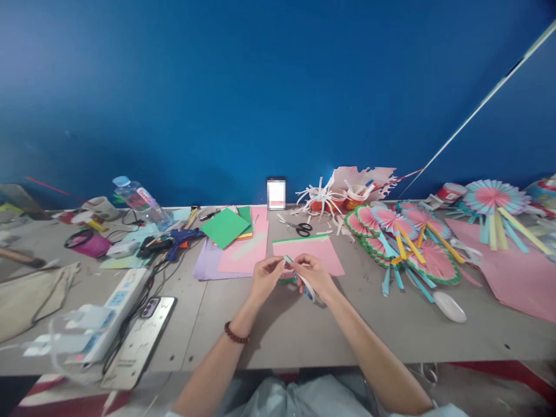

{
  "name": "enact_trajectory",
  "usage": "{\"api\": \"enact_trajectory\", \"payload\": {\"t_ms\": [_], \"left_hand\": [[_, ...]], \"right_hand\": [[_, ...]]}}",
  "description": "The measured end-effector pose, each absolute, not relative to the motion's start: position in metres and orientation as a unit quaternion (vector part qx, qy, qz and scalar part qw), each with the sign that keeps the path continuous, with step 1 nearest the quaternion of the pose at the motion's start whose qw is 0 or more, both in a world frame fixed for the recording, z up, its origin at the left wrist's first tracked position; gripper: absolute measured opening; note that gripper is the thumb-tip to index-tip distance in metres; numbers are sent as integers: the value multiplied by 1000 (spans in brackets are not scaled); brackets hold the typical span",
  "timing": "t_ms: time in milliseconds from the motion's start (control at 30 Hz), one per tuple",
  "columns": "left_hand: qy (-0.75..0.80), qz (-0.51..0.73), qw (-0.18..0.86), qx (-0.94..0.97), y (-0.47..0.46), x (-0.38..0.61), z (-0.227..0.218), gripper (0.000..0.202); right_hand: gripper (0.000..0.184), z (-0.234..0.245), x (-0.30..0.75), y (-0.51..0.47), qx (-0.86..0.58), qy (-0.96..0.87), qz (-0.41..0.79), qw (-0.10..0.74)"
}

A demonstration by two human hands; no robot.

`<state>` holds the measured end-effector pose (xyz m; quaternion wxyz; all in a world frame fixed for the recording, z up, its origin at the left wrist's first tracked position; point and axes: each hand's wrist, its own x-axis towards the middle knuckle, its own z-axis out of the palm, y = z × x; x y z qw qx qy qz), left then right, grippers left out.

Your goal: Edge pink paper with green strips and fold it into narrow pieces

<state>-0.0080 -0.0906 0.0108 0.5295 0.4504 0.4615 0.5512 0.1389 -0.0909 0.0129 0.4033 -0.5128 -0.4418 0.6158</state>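
Note:
My left hand [266,276] and my right hand [313,274] meet above the near edge of a pink paper sheet [324,252] on the grey table [391,324]. The left fingers pinch the end of a narrow white strip, apparently tape, at about the sheet's front edge. My right hand is closed on a small white and blue tape roll [307,286] that hangs under its fingers. A dark bead bracelet sits on my left wrist.
Scissors [299,226] lie beyond the pink sheet. Green [225,227], pink and lilac papers lie left of it. Folded paper fans [403,240] cover the right side. A power strip [113,310], phone [150,307], bottle [141,201] and cables crowd the left.

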Motion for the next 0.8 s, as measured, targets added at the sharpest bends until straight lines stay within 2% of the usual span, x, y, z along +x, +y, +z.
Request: {"api": "enact_trajectory", "payload": {"t_ms": [467, 800], "left_hand": [[459, 550, 520, 465, -90, -8, 9, 23], [456, 548, 526, 463, -90, -8, 9, 28]], "right_hand": [[36, 12, 139, -91, -515, -444, 616, 399], [36, 13, 139, -91, -514, -444, 613, 403]]}}
